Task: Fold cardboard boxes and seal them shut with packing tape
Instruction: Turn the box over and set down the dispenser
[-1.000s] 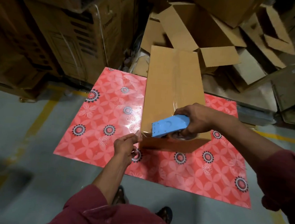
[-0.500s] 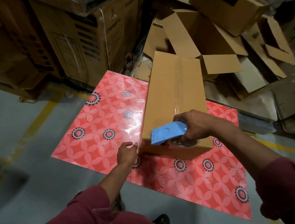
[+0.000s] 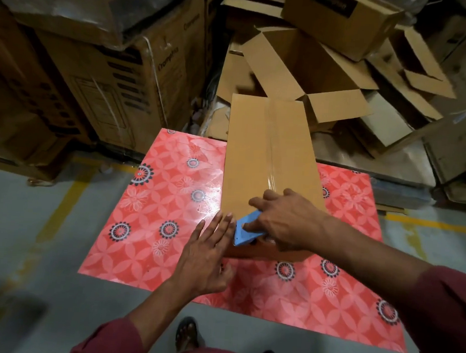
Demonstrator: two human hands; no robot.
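The left hand (image 3: 206, 255) is lying flat with straight fingers against the near left corner of the box (image 3: 269, 162), which is standing on the red mat (image 3: 162, 212). The right hand (image 3: 286, 222) is gripping the blue tape dispenser (image 3: 245, 231) at the near edge. The top seam is already carrying tape, so I think the next move is cutting and pressing the end down.
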